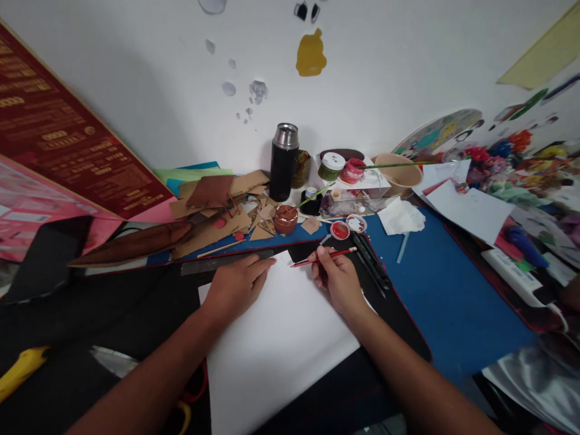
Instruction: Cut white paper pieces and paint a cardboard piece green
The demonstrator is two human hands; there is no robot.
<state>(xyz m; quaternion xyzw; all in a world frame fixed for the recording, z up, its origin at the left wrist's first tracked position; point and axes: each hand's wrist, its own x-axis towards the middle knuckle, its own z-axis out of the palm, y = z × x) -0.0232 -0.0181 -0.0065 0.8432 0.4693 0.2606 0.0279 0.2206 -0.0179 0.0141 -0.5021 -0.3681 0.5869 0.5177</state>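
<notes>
A large white sheet of paper (267, 350) lies on the black mat (149, 314) in front of me. My left hand (240, 284) rests on the paper's upper left part, palm down with its fingers stretched toward the top corner. On the right side of the sheet, my right hand (334, 275) grips a red pencil (312, 260) between thumb and fingers. The pencil's tip points left, close to the paper's top corner. Above the left hand sits a metal ruler (212, 264) on the mat.
Scissors (113, 361) lie by my left forearm, a yellow-handled tool (22, 371) further left. Behind stand a black flask (284, 166), a brown paint jar (286, 220) and cardboard scraps (199, 235). Black pens (371, 266) are right of my hand; a power strip (512, 278) lies far right.
</notes>
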